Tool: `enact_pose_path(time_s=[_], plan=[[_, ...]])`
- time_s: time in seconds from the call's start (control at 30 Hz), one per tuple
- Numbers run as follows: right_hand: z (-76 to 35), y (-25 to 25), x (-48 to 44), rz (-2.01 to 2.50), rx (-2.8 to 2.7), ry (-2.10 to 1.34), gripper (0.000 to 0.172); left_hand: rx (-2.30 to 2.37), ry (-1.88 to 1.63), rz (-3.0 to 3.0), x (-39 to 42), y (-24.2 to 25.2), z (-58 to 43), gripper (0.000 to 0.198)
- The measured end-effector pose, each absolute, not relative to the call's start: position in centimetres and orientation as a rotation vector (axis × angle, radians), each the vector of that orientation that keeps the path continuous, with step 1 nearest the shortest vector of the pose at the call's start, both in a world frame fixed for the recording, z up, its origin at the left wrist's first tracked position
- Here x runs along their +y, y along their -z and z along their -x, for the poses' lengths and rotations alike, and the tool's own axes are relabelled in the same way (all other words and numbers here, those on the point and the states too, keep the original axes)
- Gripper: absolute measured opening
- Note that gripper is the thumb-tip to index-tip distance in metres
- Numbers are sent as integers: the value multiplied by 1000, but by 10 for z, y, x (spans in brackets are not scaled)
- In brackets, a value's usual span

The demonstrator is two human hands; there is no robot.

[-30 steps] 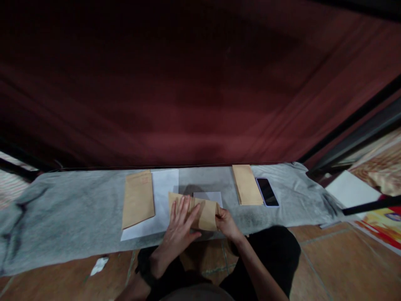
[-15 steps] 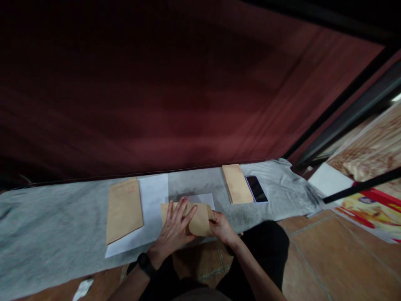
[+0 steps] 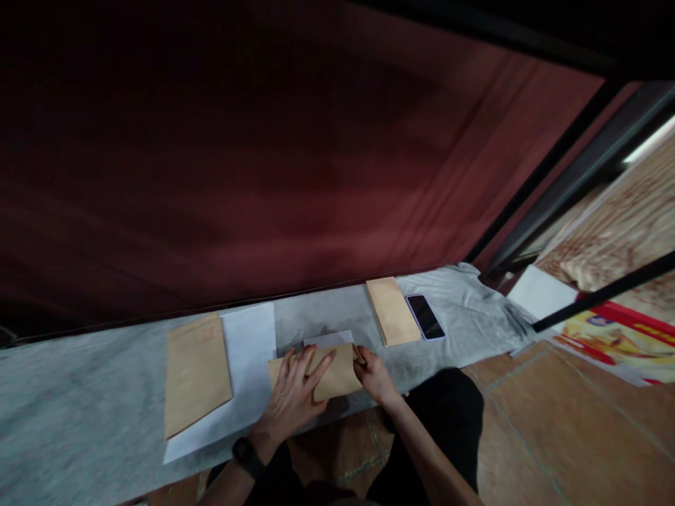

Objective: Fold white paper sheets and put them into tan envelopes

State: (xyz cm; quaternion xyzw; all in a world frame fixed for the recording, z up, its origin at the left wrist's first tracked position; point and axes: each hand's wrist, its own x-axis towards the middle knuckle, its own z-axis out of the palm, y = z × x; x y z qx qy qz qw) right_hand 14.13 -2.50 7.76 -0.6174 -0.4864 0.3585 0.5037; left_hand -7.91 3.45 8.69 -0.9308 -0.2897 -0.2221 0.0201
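Note:
My left hand (image 3: 296, 390) lies across a brown paper envelope (image 3: 340, 374), its fingers spread and pressing on the top face. At the envelope's right end, my right hand (image 3: 376, 378) pinches the edge, where a flap seems to be bent up. Part of the envelope is covered by my left fingers. Behind it a small white sheet (image 3: 337, 339) pokes out, lying on the grey cloth (image 3: 316, 316). Any contents of the envelope are hidden.
To the left, a stack of larger brown envelopes (image 3: 196, 376) rests on white paper (image 3: 252, 344). On the right, a pile of narrow brown envelopes (image 3: 393, 310) lies beside a phone (image 3: 426, 316). A dark red panel (image 3: 295, 211) rises behind the cloth-covered surface.
The view has shifted slightly. My right hand has turned the envelope's right end a little, and the edge there looks more folded. My left hand stays flat on it.

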Motion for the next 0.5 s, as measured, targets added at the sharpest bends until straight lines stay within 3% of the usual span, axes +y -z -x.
enact_pose_path(time_s=[0.13,0.33,0.5], plan=[[-159,-95,-37,1542,-1048,-643,28,-981,719,2863,39,-79,76,84],[-168,-121,-50,1277,-1227,-1165,25,-862,706,2918,35,-72,72,84],[-168,-133,-48,1063,-1645,-1313,28,-736,748,2991,24,-60,68,79]])
